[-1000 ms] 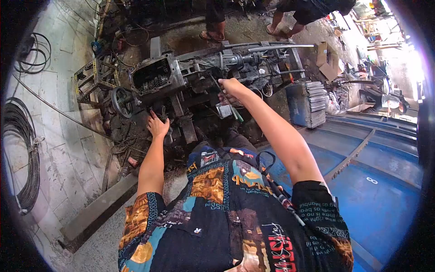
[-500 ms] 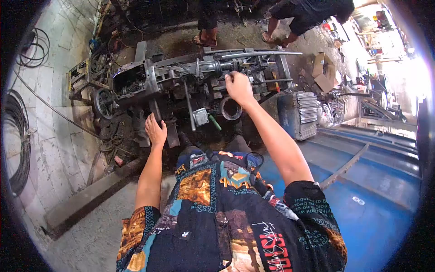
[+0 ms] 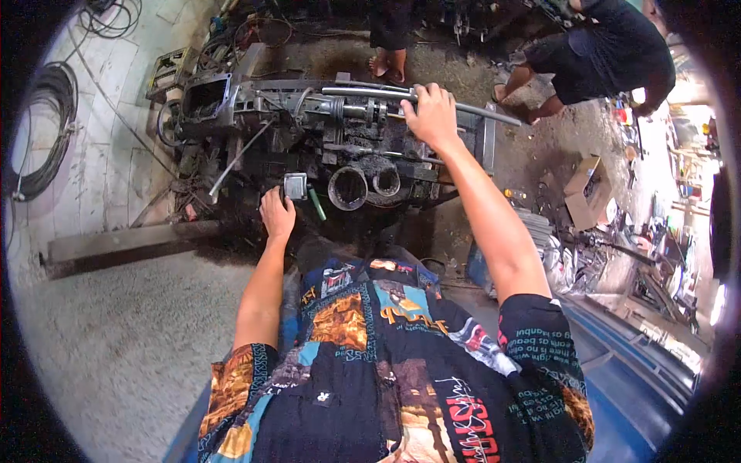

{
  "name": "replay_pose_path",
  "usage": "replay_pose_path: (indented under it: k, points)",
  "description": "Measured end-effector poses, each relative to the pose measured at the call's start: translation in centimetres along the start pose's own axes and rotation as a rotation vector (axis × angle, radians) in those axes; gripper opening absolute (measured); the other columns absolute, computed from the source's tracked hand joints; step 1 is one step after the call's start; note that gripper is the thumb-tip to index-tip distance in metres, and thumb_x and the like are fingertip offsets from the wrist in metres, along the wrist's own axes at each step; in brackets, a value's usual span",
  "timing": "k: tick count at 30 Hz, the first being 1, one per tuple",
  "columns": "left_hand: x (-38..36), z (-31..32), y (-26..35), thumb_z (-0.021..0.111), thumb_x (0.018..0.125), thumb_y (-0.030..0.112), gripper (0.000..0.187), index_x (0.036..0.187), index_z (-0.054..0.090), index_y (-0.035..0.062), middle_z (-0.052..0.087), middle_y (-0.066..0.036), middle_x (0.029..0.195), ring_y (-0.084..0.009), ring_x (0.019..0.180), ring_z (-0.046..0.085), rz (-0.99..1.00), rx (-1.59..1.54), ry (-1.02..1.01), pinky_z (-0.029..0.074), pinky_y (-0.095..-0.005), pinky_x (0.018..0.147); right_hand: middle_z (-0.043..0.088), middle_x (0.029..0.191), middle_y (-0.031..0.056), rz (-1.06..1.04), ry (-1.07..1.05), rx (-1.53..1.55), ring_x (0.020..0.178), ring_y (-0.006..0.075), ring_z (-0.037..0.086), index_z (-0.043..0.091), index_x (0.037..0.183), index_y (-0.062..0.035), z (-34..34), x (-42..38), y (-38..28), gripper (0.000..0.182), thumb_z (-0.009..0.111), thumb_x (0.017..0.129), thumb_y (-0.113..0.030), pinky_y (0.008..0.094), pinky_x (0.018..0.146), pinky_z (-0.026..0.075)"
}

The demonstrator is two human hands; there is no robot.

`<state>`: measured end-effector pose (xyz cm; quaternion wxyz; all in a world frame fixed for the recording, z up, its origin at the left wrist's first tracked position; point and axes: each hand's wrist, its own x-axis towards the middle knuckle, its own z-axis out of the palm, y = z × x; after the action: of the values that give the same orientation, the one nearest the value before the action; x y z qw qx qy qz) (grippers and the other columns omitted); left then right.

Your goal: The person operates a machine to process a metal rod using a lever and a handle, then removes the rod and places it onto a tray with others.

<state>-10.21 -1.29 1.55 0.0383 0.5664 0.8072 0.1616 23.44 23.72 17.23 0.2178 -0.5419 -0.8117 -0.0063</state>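
Note:
My right hand (image 3: 434, 119) is over a long grey metal bar (image 3: 482, 113) that lies along the far side of a greasy lathe-like machine (image 3: 266, 104). Its fingers curl over the bar, with the thumb on the near side. My left hand (image 3: 277, 217) is low at the machine's near side, fingers apart and slightly bent, holding nothing visible. Just beyond its fingertips sits a small square grey metal box (image 3: 295, 186), and a green handle (image 3: 317, 204) lies right of that. Two metal rings (image 3: 348, 188) stand nearby. A long lever (image 3: 239, 158) slants left of the box.
Another person's feet (image 3: 388, 66) are behind the machine, and a bending person in dark clothes (image 3: 610, 58) is at the far right. A cardboard box (image 3: 590, 191) lies right. A cable coil (image 3: 58, 127) hangs left; a beam (image 3: 131, 245) lies on the floor.
My right hand has moved outward onto the metal bar. My left hand has shifted toward the small grey box. The view has turned, and the bending person appears farther right.

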Motion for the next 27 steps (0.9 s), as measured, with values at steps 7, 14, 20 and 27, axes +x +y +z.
replay_pose_path:
  k: [7, 14, 20, 27]
  points:
    - [-2.4, 1.6, 4.9, 0.058, 0.088, 0.020, 0.031, 0.113, 0.057, 0.0024, 0.061, -0.016, 0.109, -0.0356, 0.106, 0.056, -0.042, 0.041, -0.178, 0.044, -0.0490, 0.088, 0.061, 0.108, 0.0126, -0.022, -0.224, -0.073, 0.103, 0.0341, 0.058, 0.056, 0.116, -0.0117, 2.4, -0.1, 4.6, 0.039, 0.062, 0.087, -0.038, 0.0521, 0.087, 0.043]
    - [-2.4, 5.3, 5.8, 0.055, 0.092, 0.028, 0.032, 0.109, 0.059, 0.0012, 0.065, -0.021, 0.107, -0.0395, 0.102, 0.061, -0.356, -0.016, -0.499, 0.049, -0.0497, 0.087, 0.060, 0.108, 0.0115, -0.048, -0.266, -0.069, 0.105, 0.0324, 0.056, 0.054, 0.115, -0.0129, 2.5, 0.1, 5.1, 0.027, 0.051, 0.090, -0.020, 0.0514, 0.087, 0.042]
    - [-4.6, 10.9, 3.3, 0.054, 0.094, 0.032, 0.039, 0.110, 0.056, -0.0029, 0.064, -0.024, 0.106, -0.0399, 0.102, 0.062, -0.482, -0.321, -0.493, 0.048, -0.0474, 0.087, 0.060, 0.114, 0.0118, -0.021, -0.296, -0.056, 0.107, 0.0324, 0.055, 0.056, 0.119, -0.0141, 2.6, 0.3, 5.3, 0.030, 0.044, 0.091, -0.013, 0.0518, 0.089, 0.041]
    - [-2.5, 10.4, 3.2, 0.059, 0.093, 0.028, 0.036, 0.105, 0.054, -0.0055, 0.062, -0.012, 0.085, -0.0253, 0.061, 0.062, -1.006, -0.735, -0.678, 0.056, -0.0385, 0.051, 0.060, 0.111, 0.0126, -0.025, -0.290, -0.032, 0.107, 0.0335, 0.055, 0.055, 0.115, -0.0130, 2.1, 0.1, 5.1, 0.027, 0.047, 0.090, -0.014, 0.0534, 0.090, 0.041]
